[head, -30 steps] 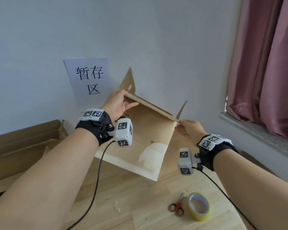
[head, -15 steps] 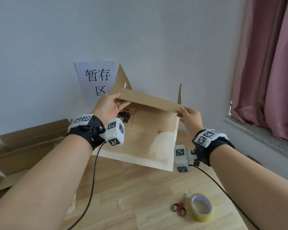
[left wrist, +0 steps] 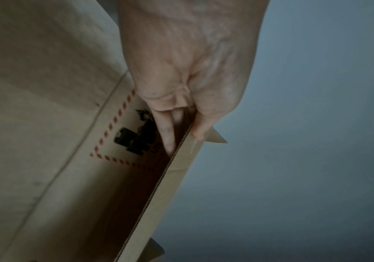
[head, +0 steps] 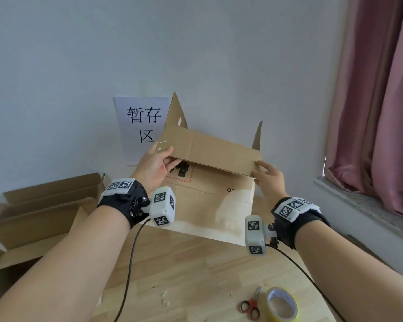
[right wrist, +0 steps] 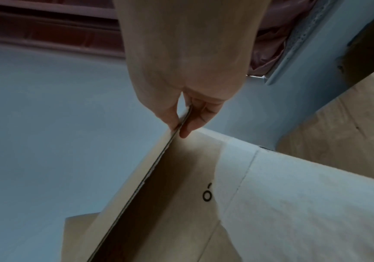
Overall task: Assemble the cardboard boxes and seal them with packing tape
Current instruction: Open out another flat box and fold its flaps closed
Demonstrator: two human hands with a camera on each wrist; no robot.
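Observation:
A brown cardboard box (head: 209, 201) stands on the wooden table (head: 196, 275), its near long flap (head: 209, 152) folded toward me. My left hand (head: 157, 163) pinches the flap's left end, thumb on top and fingers underneath, as the left wrist view shows (left wrist: 181, 122). My right hand (head: 268, 175) pinches the flap's right end (right wrist: 185, 120). Two side flaps (head: 176, 112) stick up behind. A roll of yellow packing tape (head: 282, 303) lies at the table's near right.
Red-handled scissors (head: 250, 306) lie just left of the tape. Flattened and half-open cardboard boxes (head: 40, 210) sit at the left. A paper sign (head: 142, 126) hangs on the wall behind the box. A pink curtain (head: 382, 101) and a window sill (head: 363, 205) are at the right.
Both hands have swung the near flap up and over toward me, so more of its face shows. The box has turned a little and the side flaps stand more upright.

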